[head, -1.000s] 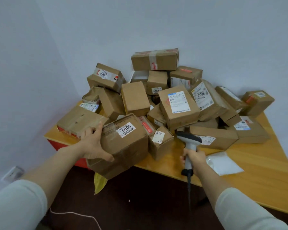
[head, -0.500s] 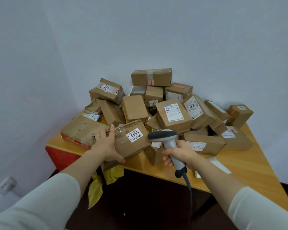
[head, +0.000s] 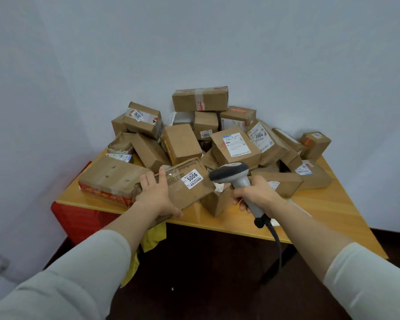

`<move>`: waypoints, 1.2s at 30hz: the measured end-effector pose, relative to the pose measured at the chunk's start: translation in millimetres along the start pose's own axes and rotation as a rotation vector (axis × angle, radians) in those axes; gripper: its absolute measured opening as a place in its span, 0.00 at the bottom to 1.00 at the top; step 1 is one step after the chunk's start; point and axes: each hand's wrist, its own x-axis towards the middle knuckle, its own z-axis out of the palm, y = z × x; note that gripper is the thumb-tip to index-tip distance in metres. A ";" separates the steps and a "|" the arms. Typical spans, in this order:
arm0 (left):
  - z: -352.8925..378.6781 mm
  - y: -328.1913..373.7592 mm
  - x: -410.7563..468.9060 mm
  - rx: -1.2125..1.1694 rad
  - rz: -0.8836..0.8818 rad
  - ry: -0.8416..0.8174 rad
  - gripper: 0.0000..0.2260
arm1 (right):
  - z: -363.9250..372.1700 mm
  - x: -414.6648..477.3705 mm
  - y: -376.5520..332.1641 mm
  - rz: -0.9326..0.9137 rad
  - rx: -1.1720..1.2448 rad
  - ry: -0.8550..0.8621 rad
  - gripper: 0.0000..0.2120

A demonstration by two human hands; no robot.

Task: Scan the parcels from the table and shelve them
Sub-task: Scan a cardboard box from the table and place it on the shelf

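At the left edge of the counter [head: 333,215] a flat taped parcel [head: 111,179] lies right beside the 5006 parcel [head: 194,195]. That one sits tilted at the front edge, its near end jutting past the wood. Our left hand [head: 157,197] clamps it there, fingers [head: 148,183] spread on top and thumb hooked round the near side. Just to the right, our right hand [head: 254,195] has its fingers wrapped tight on the scanner [head: 236,176], whose head hangs close beside the 5006 label [head: 192,179]. Behind both, the pile [head: 236,146] is heaped toward the back edge.

We judge the overhang the main risk: a loose hold would let the parcel tip to the floor. Dragging it out could also unsettle boxes leaning near it, and shiny tape by the label may spoil the read. The cable [head: 276,241] could catch on the front edge.

We cannot see the scanner's window or trigger, nor any shelf. Most far labels are too small to read, and the small box [head: 215,202] under the scanner is half covered.
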 end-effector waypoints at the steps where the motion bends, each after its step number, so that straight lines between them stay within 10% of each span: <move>1: 0.0 -0.6 -1.7 -0.001 0.002 -0.004 0.64 | -2.6 -3.8 -8.4 -0.017 -0.024 0.006 0.06; 36: 9.5 16.6 -16.6 0.009 -0.091 0.020 0.64 | -19.0 -20.9 -40.6 -0.059 -0.231 -0.040 0.12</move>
